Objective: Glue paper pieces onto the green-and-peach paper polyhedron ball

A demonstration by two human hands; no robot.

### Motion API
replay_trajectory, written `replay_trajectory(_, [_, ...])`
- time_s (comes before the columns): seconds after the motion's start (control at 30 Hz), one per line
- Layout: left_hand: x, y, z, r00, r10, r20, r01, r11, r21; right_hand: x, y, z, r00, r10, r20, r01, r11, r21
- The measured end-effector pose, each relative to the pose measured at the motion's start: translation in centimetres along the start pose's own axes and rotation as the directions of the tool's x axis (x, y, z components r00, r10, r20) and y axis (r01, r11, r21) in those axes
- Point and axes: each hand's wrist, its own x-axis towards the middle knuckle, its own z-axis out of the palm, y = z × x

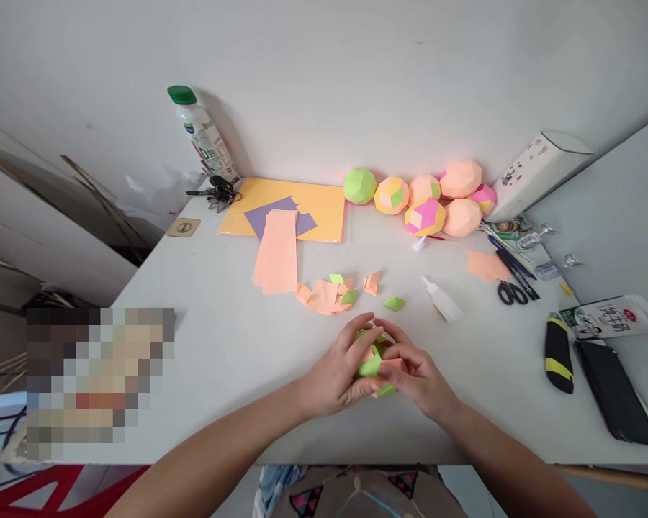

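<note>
1. Patterned clothing [367,501] lies nearest, cut off by the lower edge; beyond it, the left hand [332,372] and right hand [422,375] clasp a green-and-peach folded-paper ball [368,365] between them, over the near part of the desk [221,352].
2. Light, even fingertip pressure seems best; one hand should steady the ball while the other aligns edges, since thin paper probably dents.
3. Fingers hide most of the ball; whether its underside touches the desk cannot be told; a mosaic patch [100,381] masks whatever lies at left.
</note>
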Motion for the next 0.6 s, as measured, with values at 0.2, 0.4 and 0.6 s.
replay_trajectory(0.2, [-0.22,0.28,0.33,1.000,0.015,-0.002,-0.015,0.999,0.036,-0.17,-0.19,0.27,1.000,-0.021,-0.015,0.021,1.000,0.005])
replay_trajectory(0.4, [-0.18,0.07,0.57,0.998,-0.012,-0.060,0.013,1.000,0.014,-0.08,0.31,0.15,0.998,-0.022,-0.056,0.026,0.997,0.069])
replay_trajectory(0.6, [-0.14,0.16,0.85,0.991,-0.088,-0.100,0.091,0.996,0.020,0.11,0.67,-0.29,0.997,0.052,-0.052,-0.044,0.987,0.156])
